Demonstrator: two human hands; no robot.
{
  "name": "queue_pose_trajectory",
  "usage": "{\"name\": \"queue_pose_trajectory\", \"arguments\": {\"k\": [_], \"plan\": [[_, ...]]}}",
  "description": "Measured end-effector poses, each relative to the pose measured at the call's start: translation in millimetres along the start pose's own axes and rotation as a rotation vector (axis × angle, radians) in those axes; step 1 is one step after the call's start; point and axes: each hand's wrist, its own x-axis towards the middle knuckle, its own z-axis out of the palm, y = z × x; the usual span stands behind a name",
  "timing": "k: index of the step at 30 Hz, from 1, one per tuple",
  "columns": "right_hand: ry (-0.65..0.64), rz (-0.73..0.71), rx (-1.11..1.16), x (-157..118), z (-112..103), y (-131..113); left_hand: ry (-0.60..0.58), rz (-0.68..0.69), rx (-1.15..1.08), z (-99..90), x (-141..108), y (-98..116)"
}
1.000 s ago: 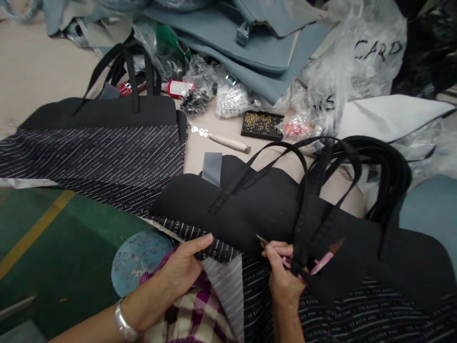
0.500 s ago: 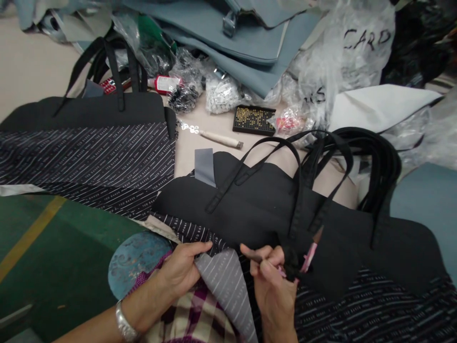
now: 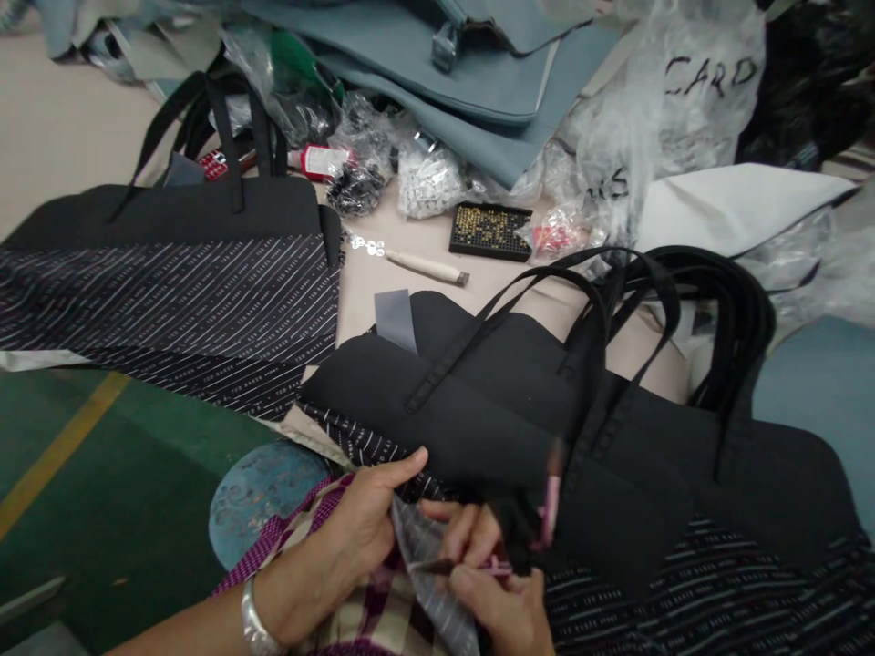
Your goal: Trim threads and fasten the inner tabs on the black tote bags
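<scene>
My left hand (image 3: 365, 519), with a silver bangle at the wrist, is closed on the edge of striped lining fabric (image 3: 369, 445), thumb on top. The fabric's grey underside (image 3: 420, 539) folds down between my hands. My right hand (image 3: 488, 569) grips a pink-handled tool with a dark pointed blade (image 3: 434, 566), which points left across the grey fabric. A second pink piece with a blurred brown tip (image 3: 551, 492) stands up from the same hand; I cannot tell if the two are joined. The lining belongs to a black bag panel (image 3: 465, 410) with strap handles, lying before me.
Another black bag panel (image 3: 205, 205) with printed lining lies at left. Beyond are a white-handled tool (image 3: 427, 266), a black tray of small gold pieces (image 3: 490, 230), a red bottle (image 3: 321, 162) and plastic bags. A blue stool (image 3: 263, 492) stands below the table edge.
My right hand has moved left and down, bringing the dark blade onto the grey fabric. The brown-tipped piece moved left with it. My left hand shifted slightly right, still holding the lining.
</scene>
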Motion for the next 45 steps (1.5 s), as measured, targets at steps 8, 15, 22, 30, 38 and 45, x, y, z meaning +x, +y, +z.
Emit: {"name": "queue_pose_trajectory", "arguments": {"k": [8, 15, 22, 30, 38, 45], "plan": [[0.490, -0.256, -0.278, 26.3, -12.8, 7.6, 0.081, 0.335, -0.044, 1.5, 11.0, 19.1], [0.475, -0.263, -0.336, 38.4, -13.9, 30.7, 0.082, 0.212, -0.045, -1.6, 15.6, 10.1], [0.471, -0.254, -0.495, 24.9, -8.2, 20.3, 0.018, 0.063, -0.044, -5.6, 14.1, 16.3], [0.452, -0.267, -0.652, 19.6, -9.9, 18.3, 0.038, 0.042, -0.074, -6.1, 14.6, 16.1], [0.438, -0.328, -0.671, 19.5, -12.1, 25.6, 0.022, 0.040, -0.079, -9.7, 17.1, 14.9], [0.428, -0.327, -0.655, 23.2, -6.0, 20.4, 0.030, 0.040, -0.085, -8.3, 17.2, 16.3]]}}
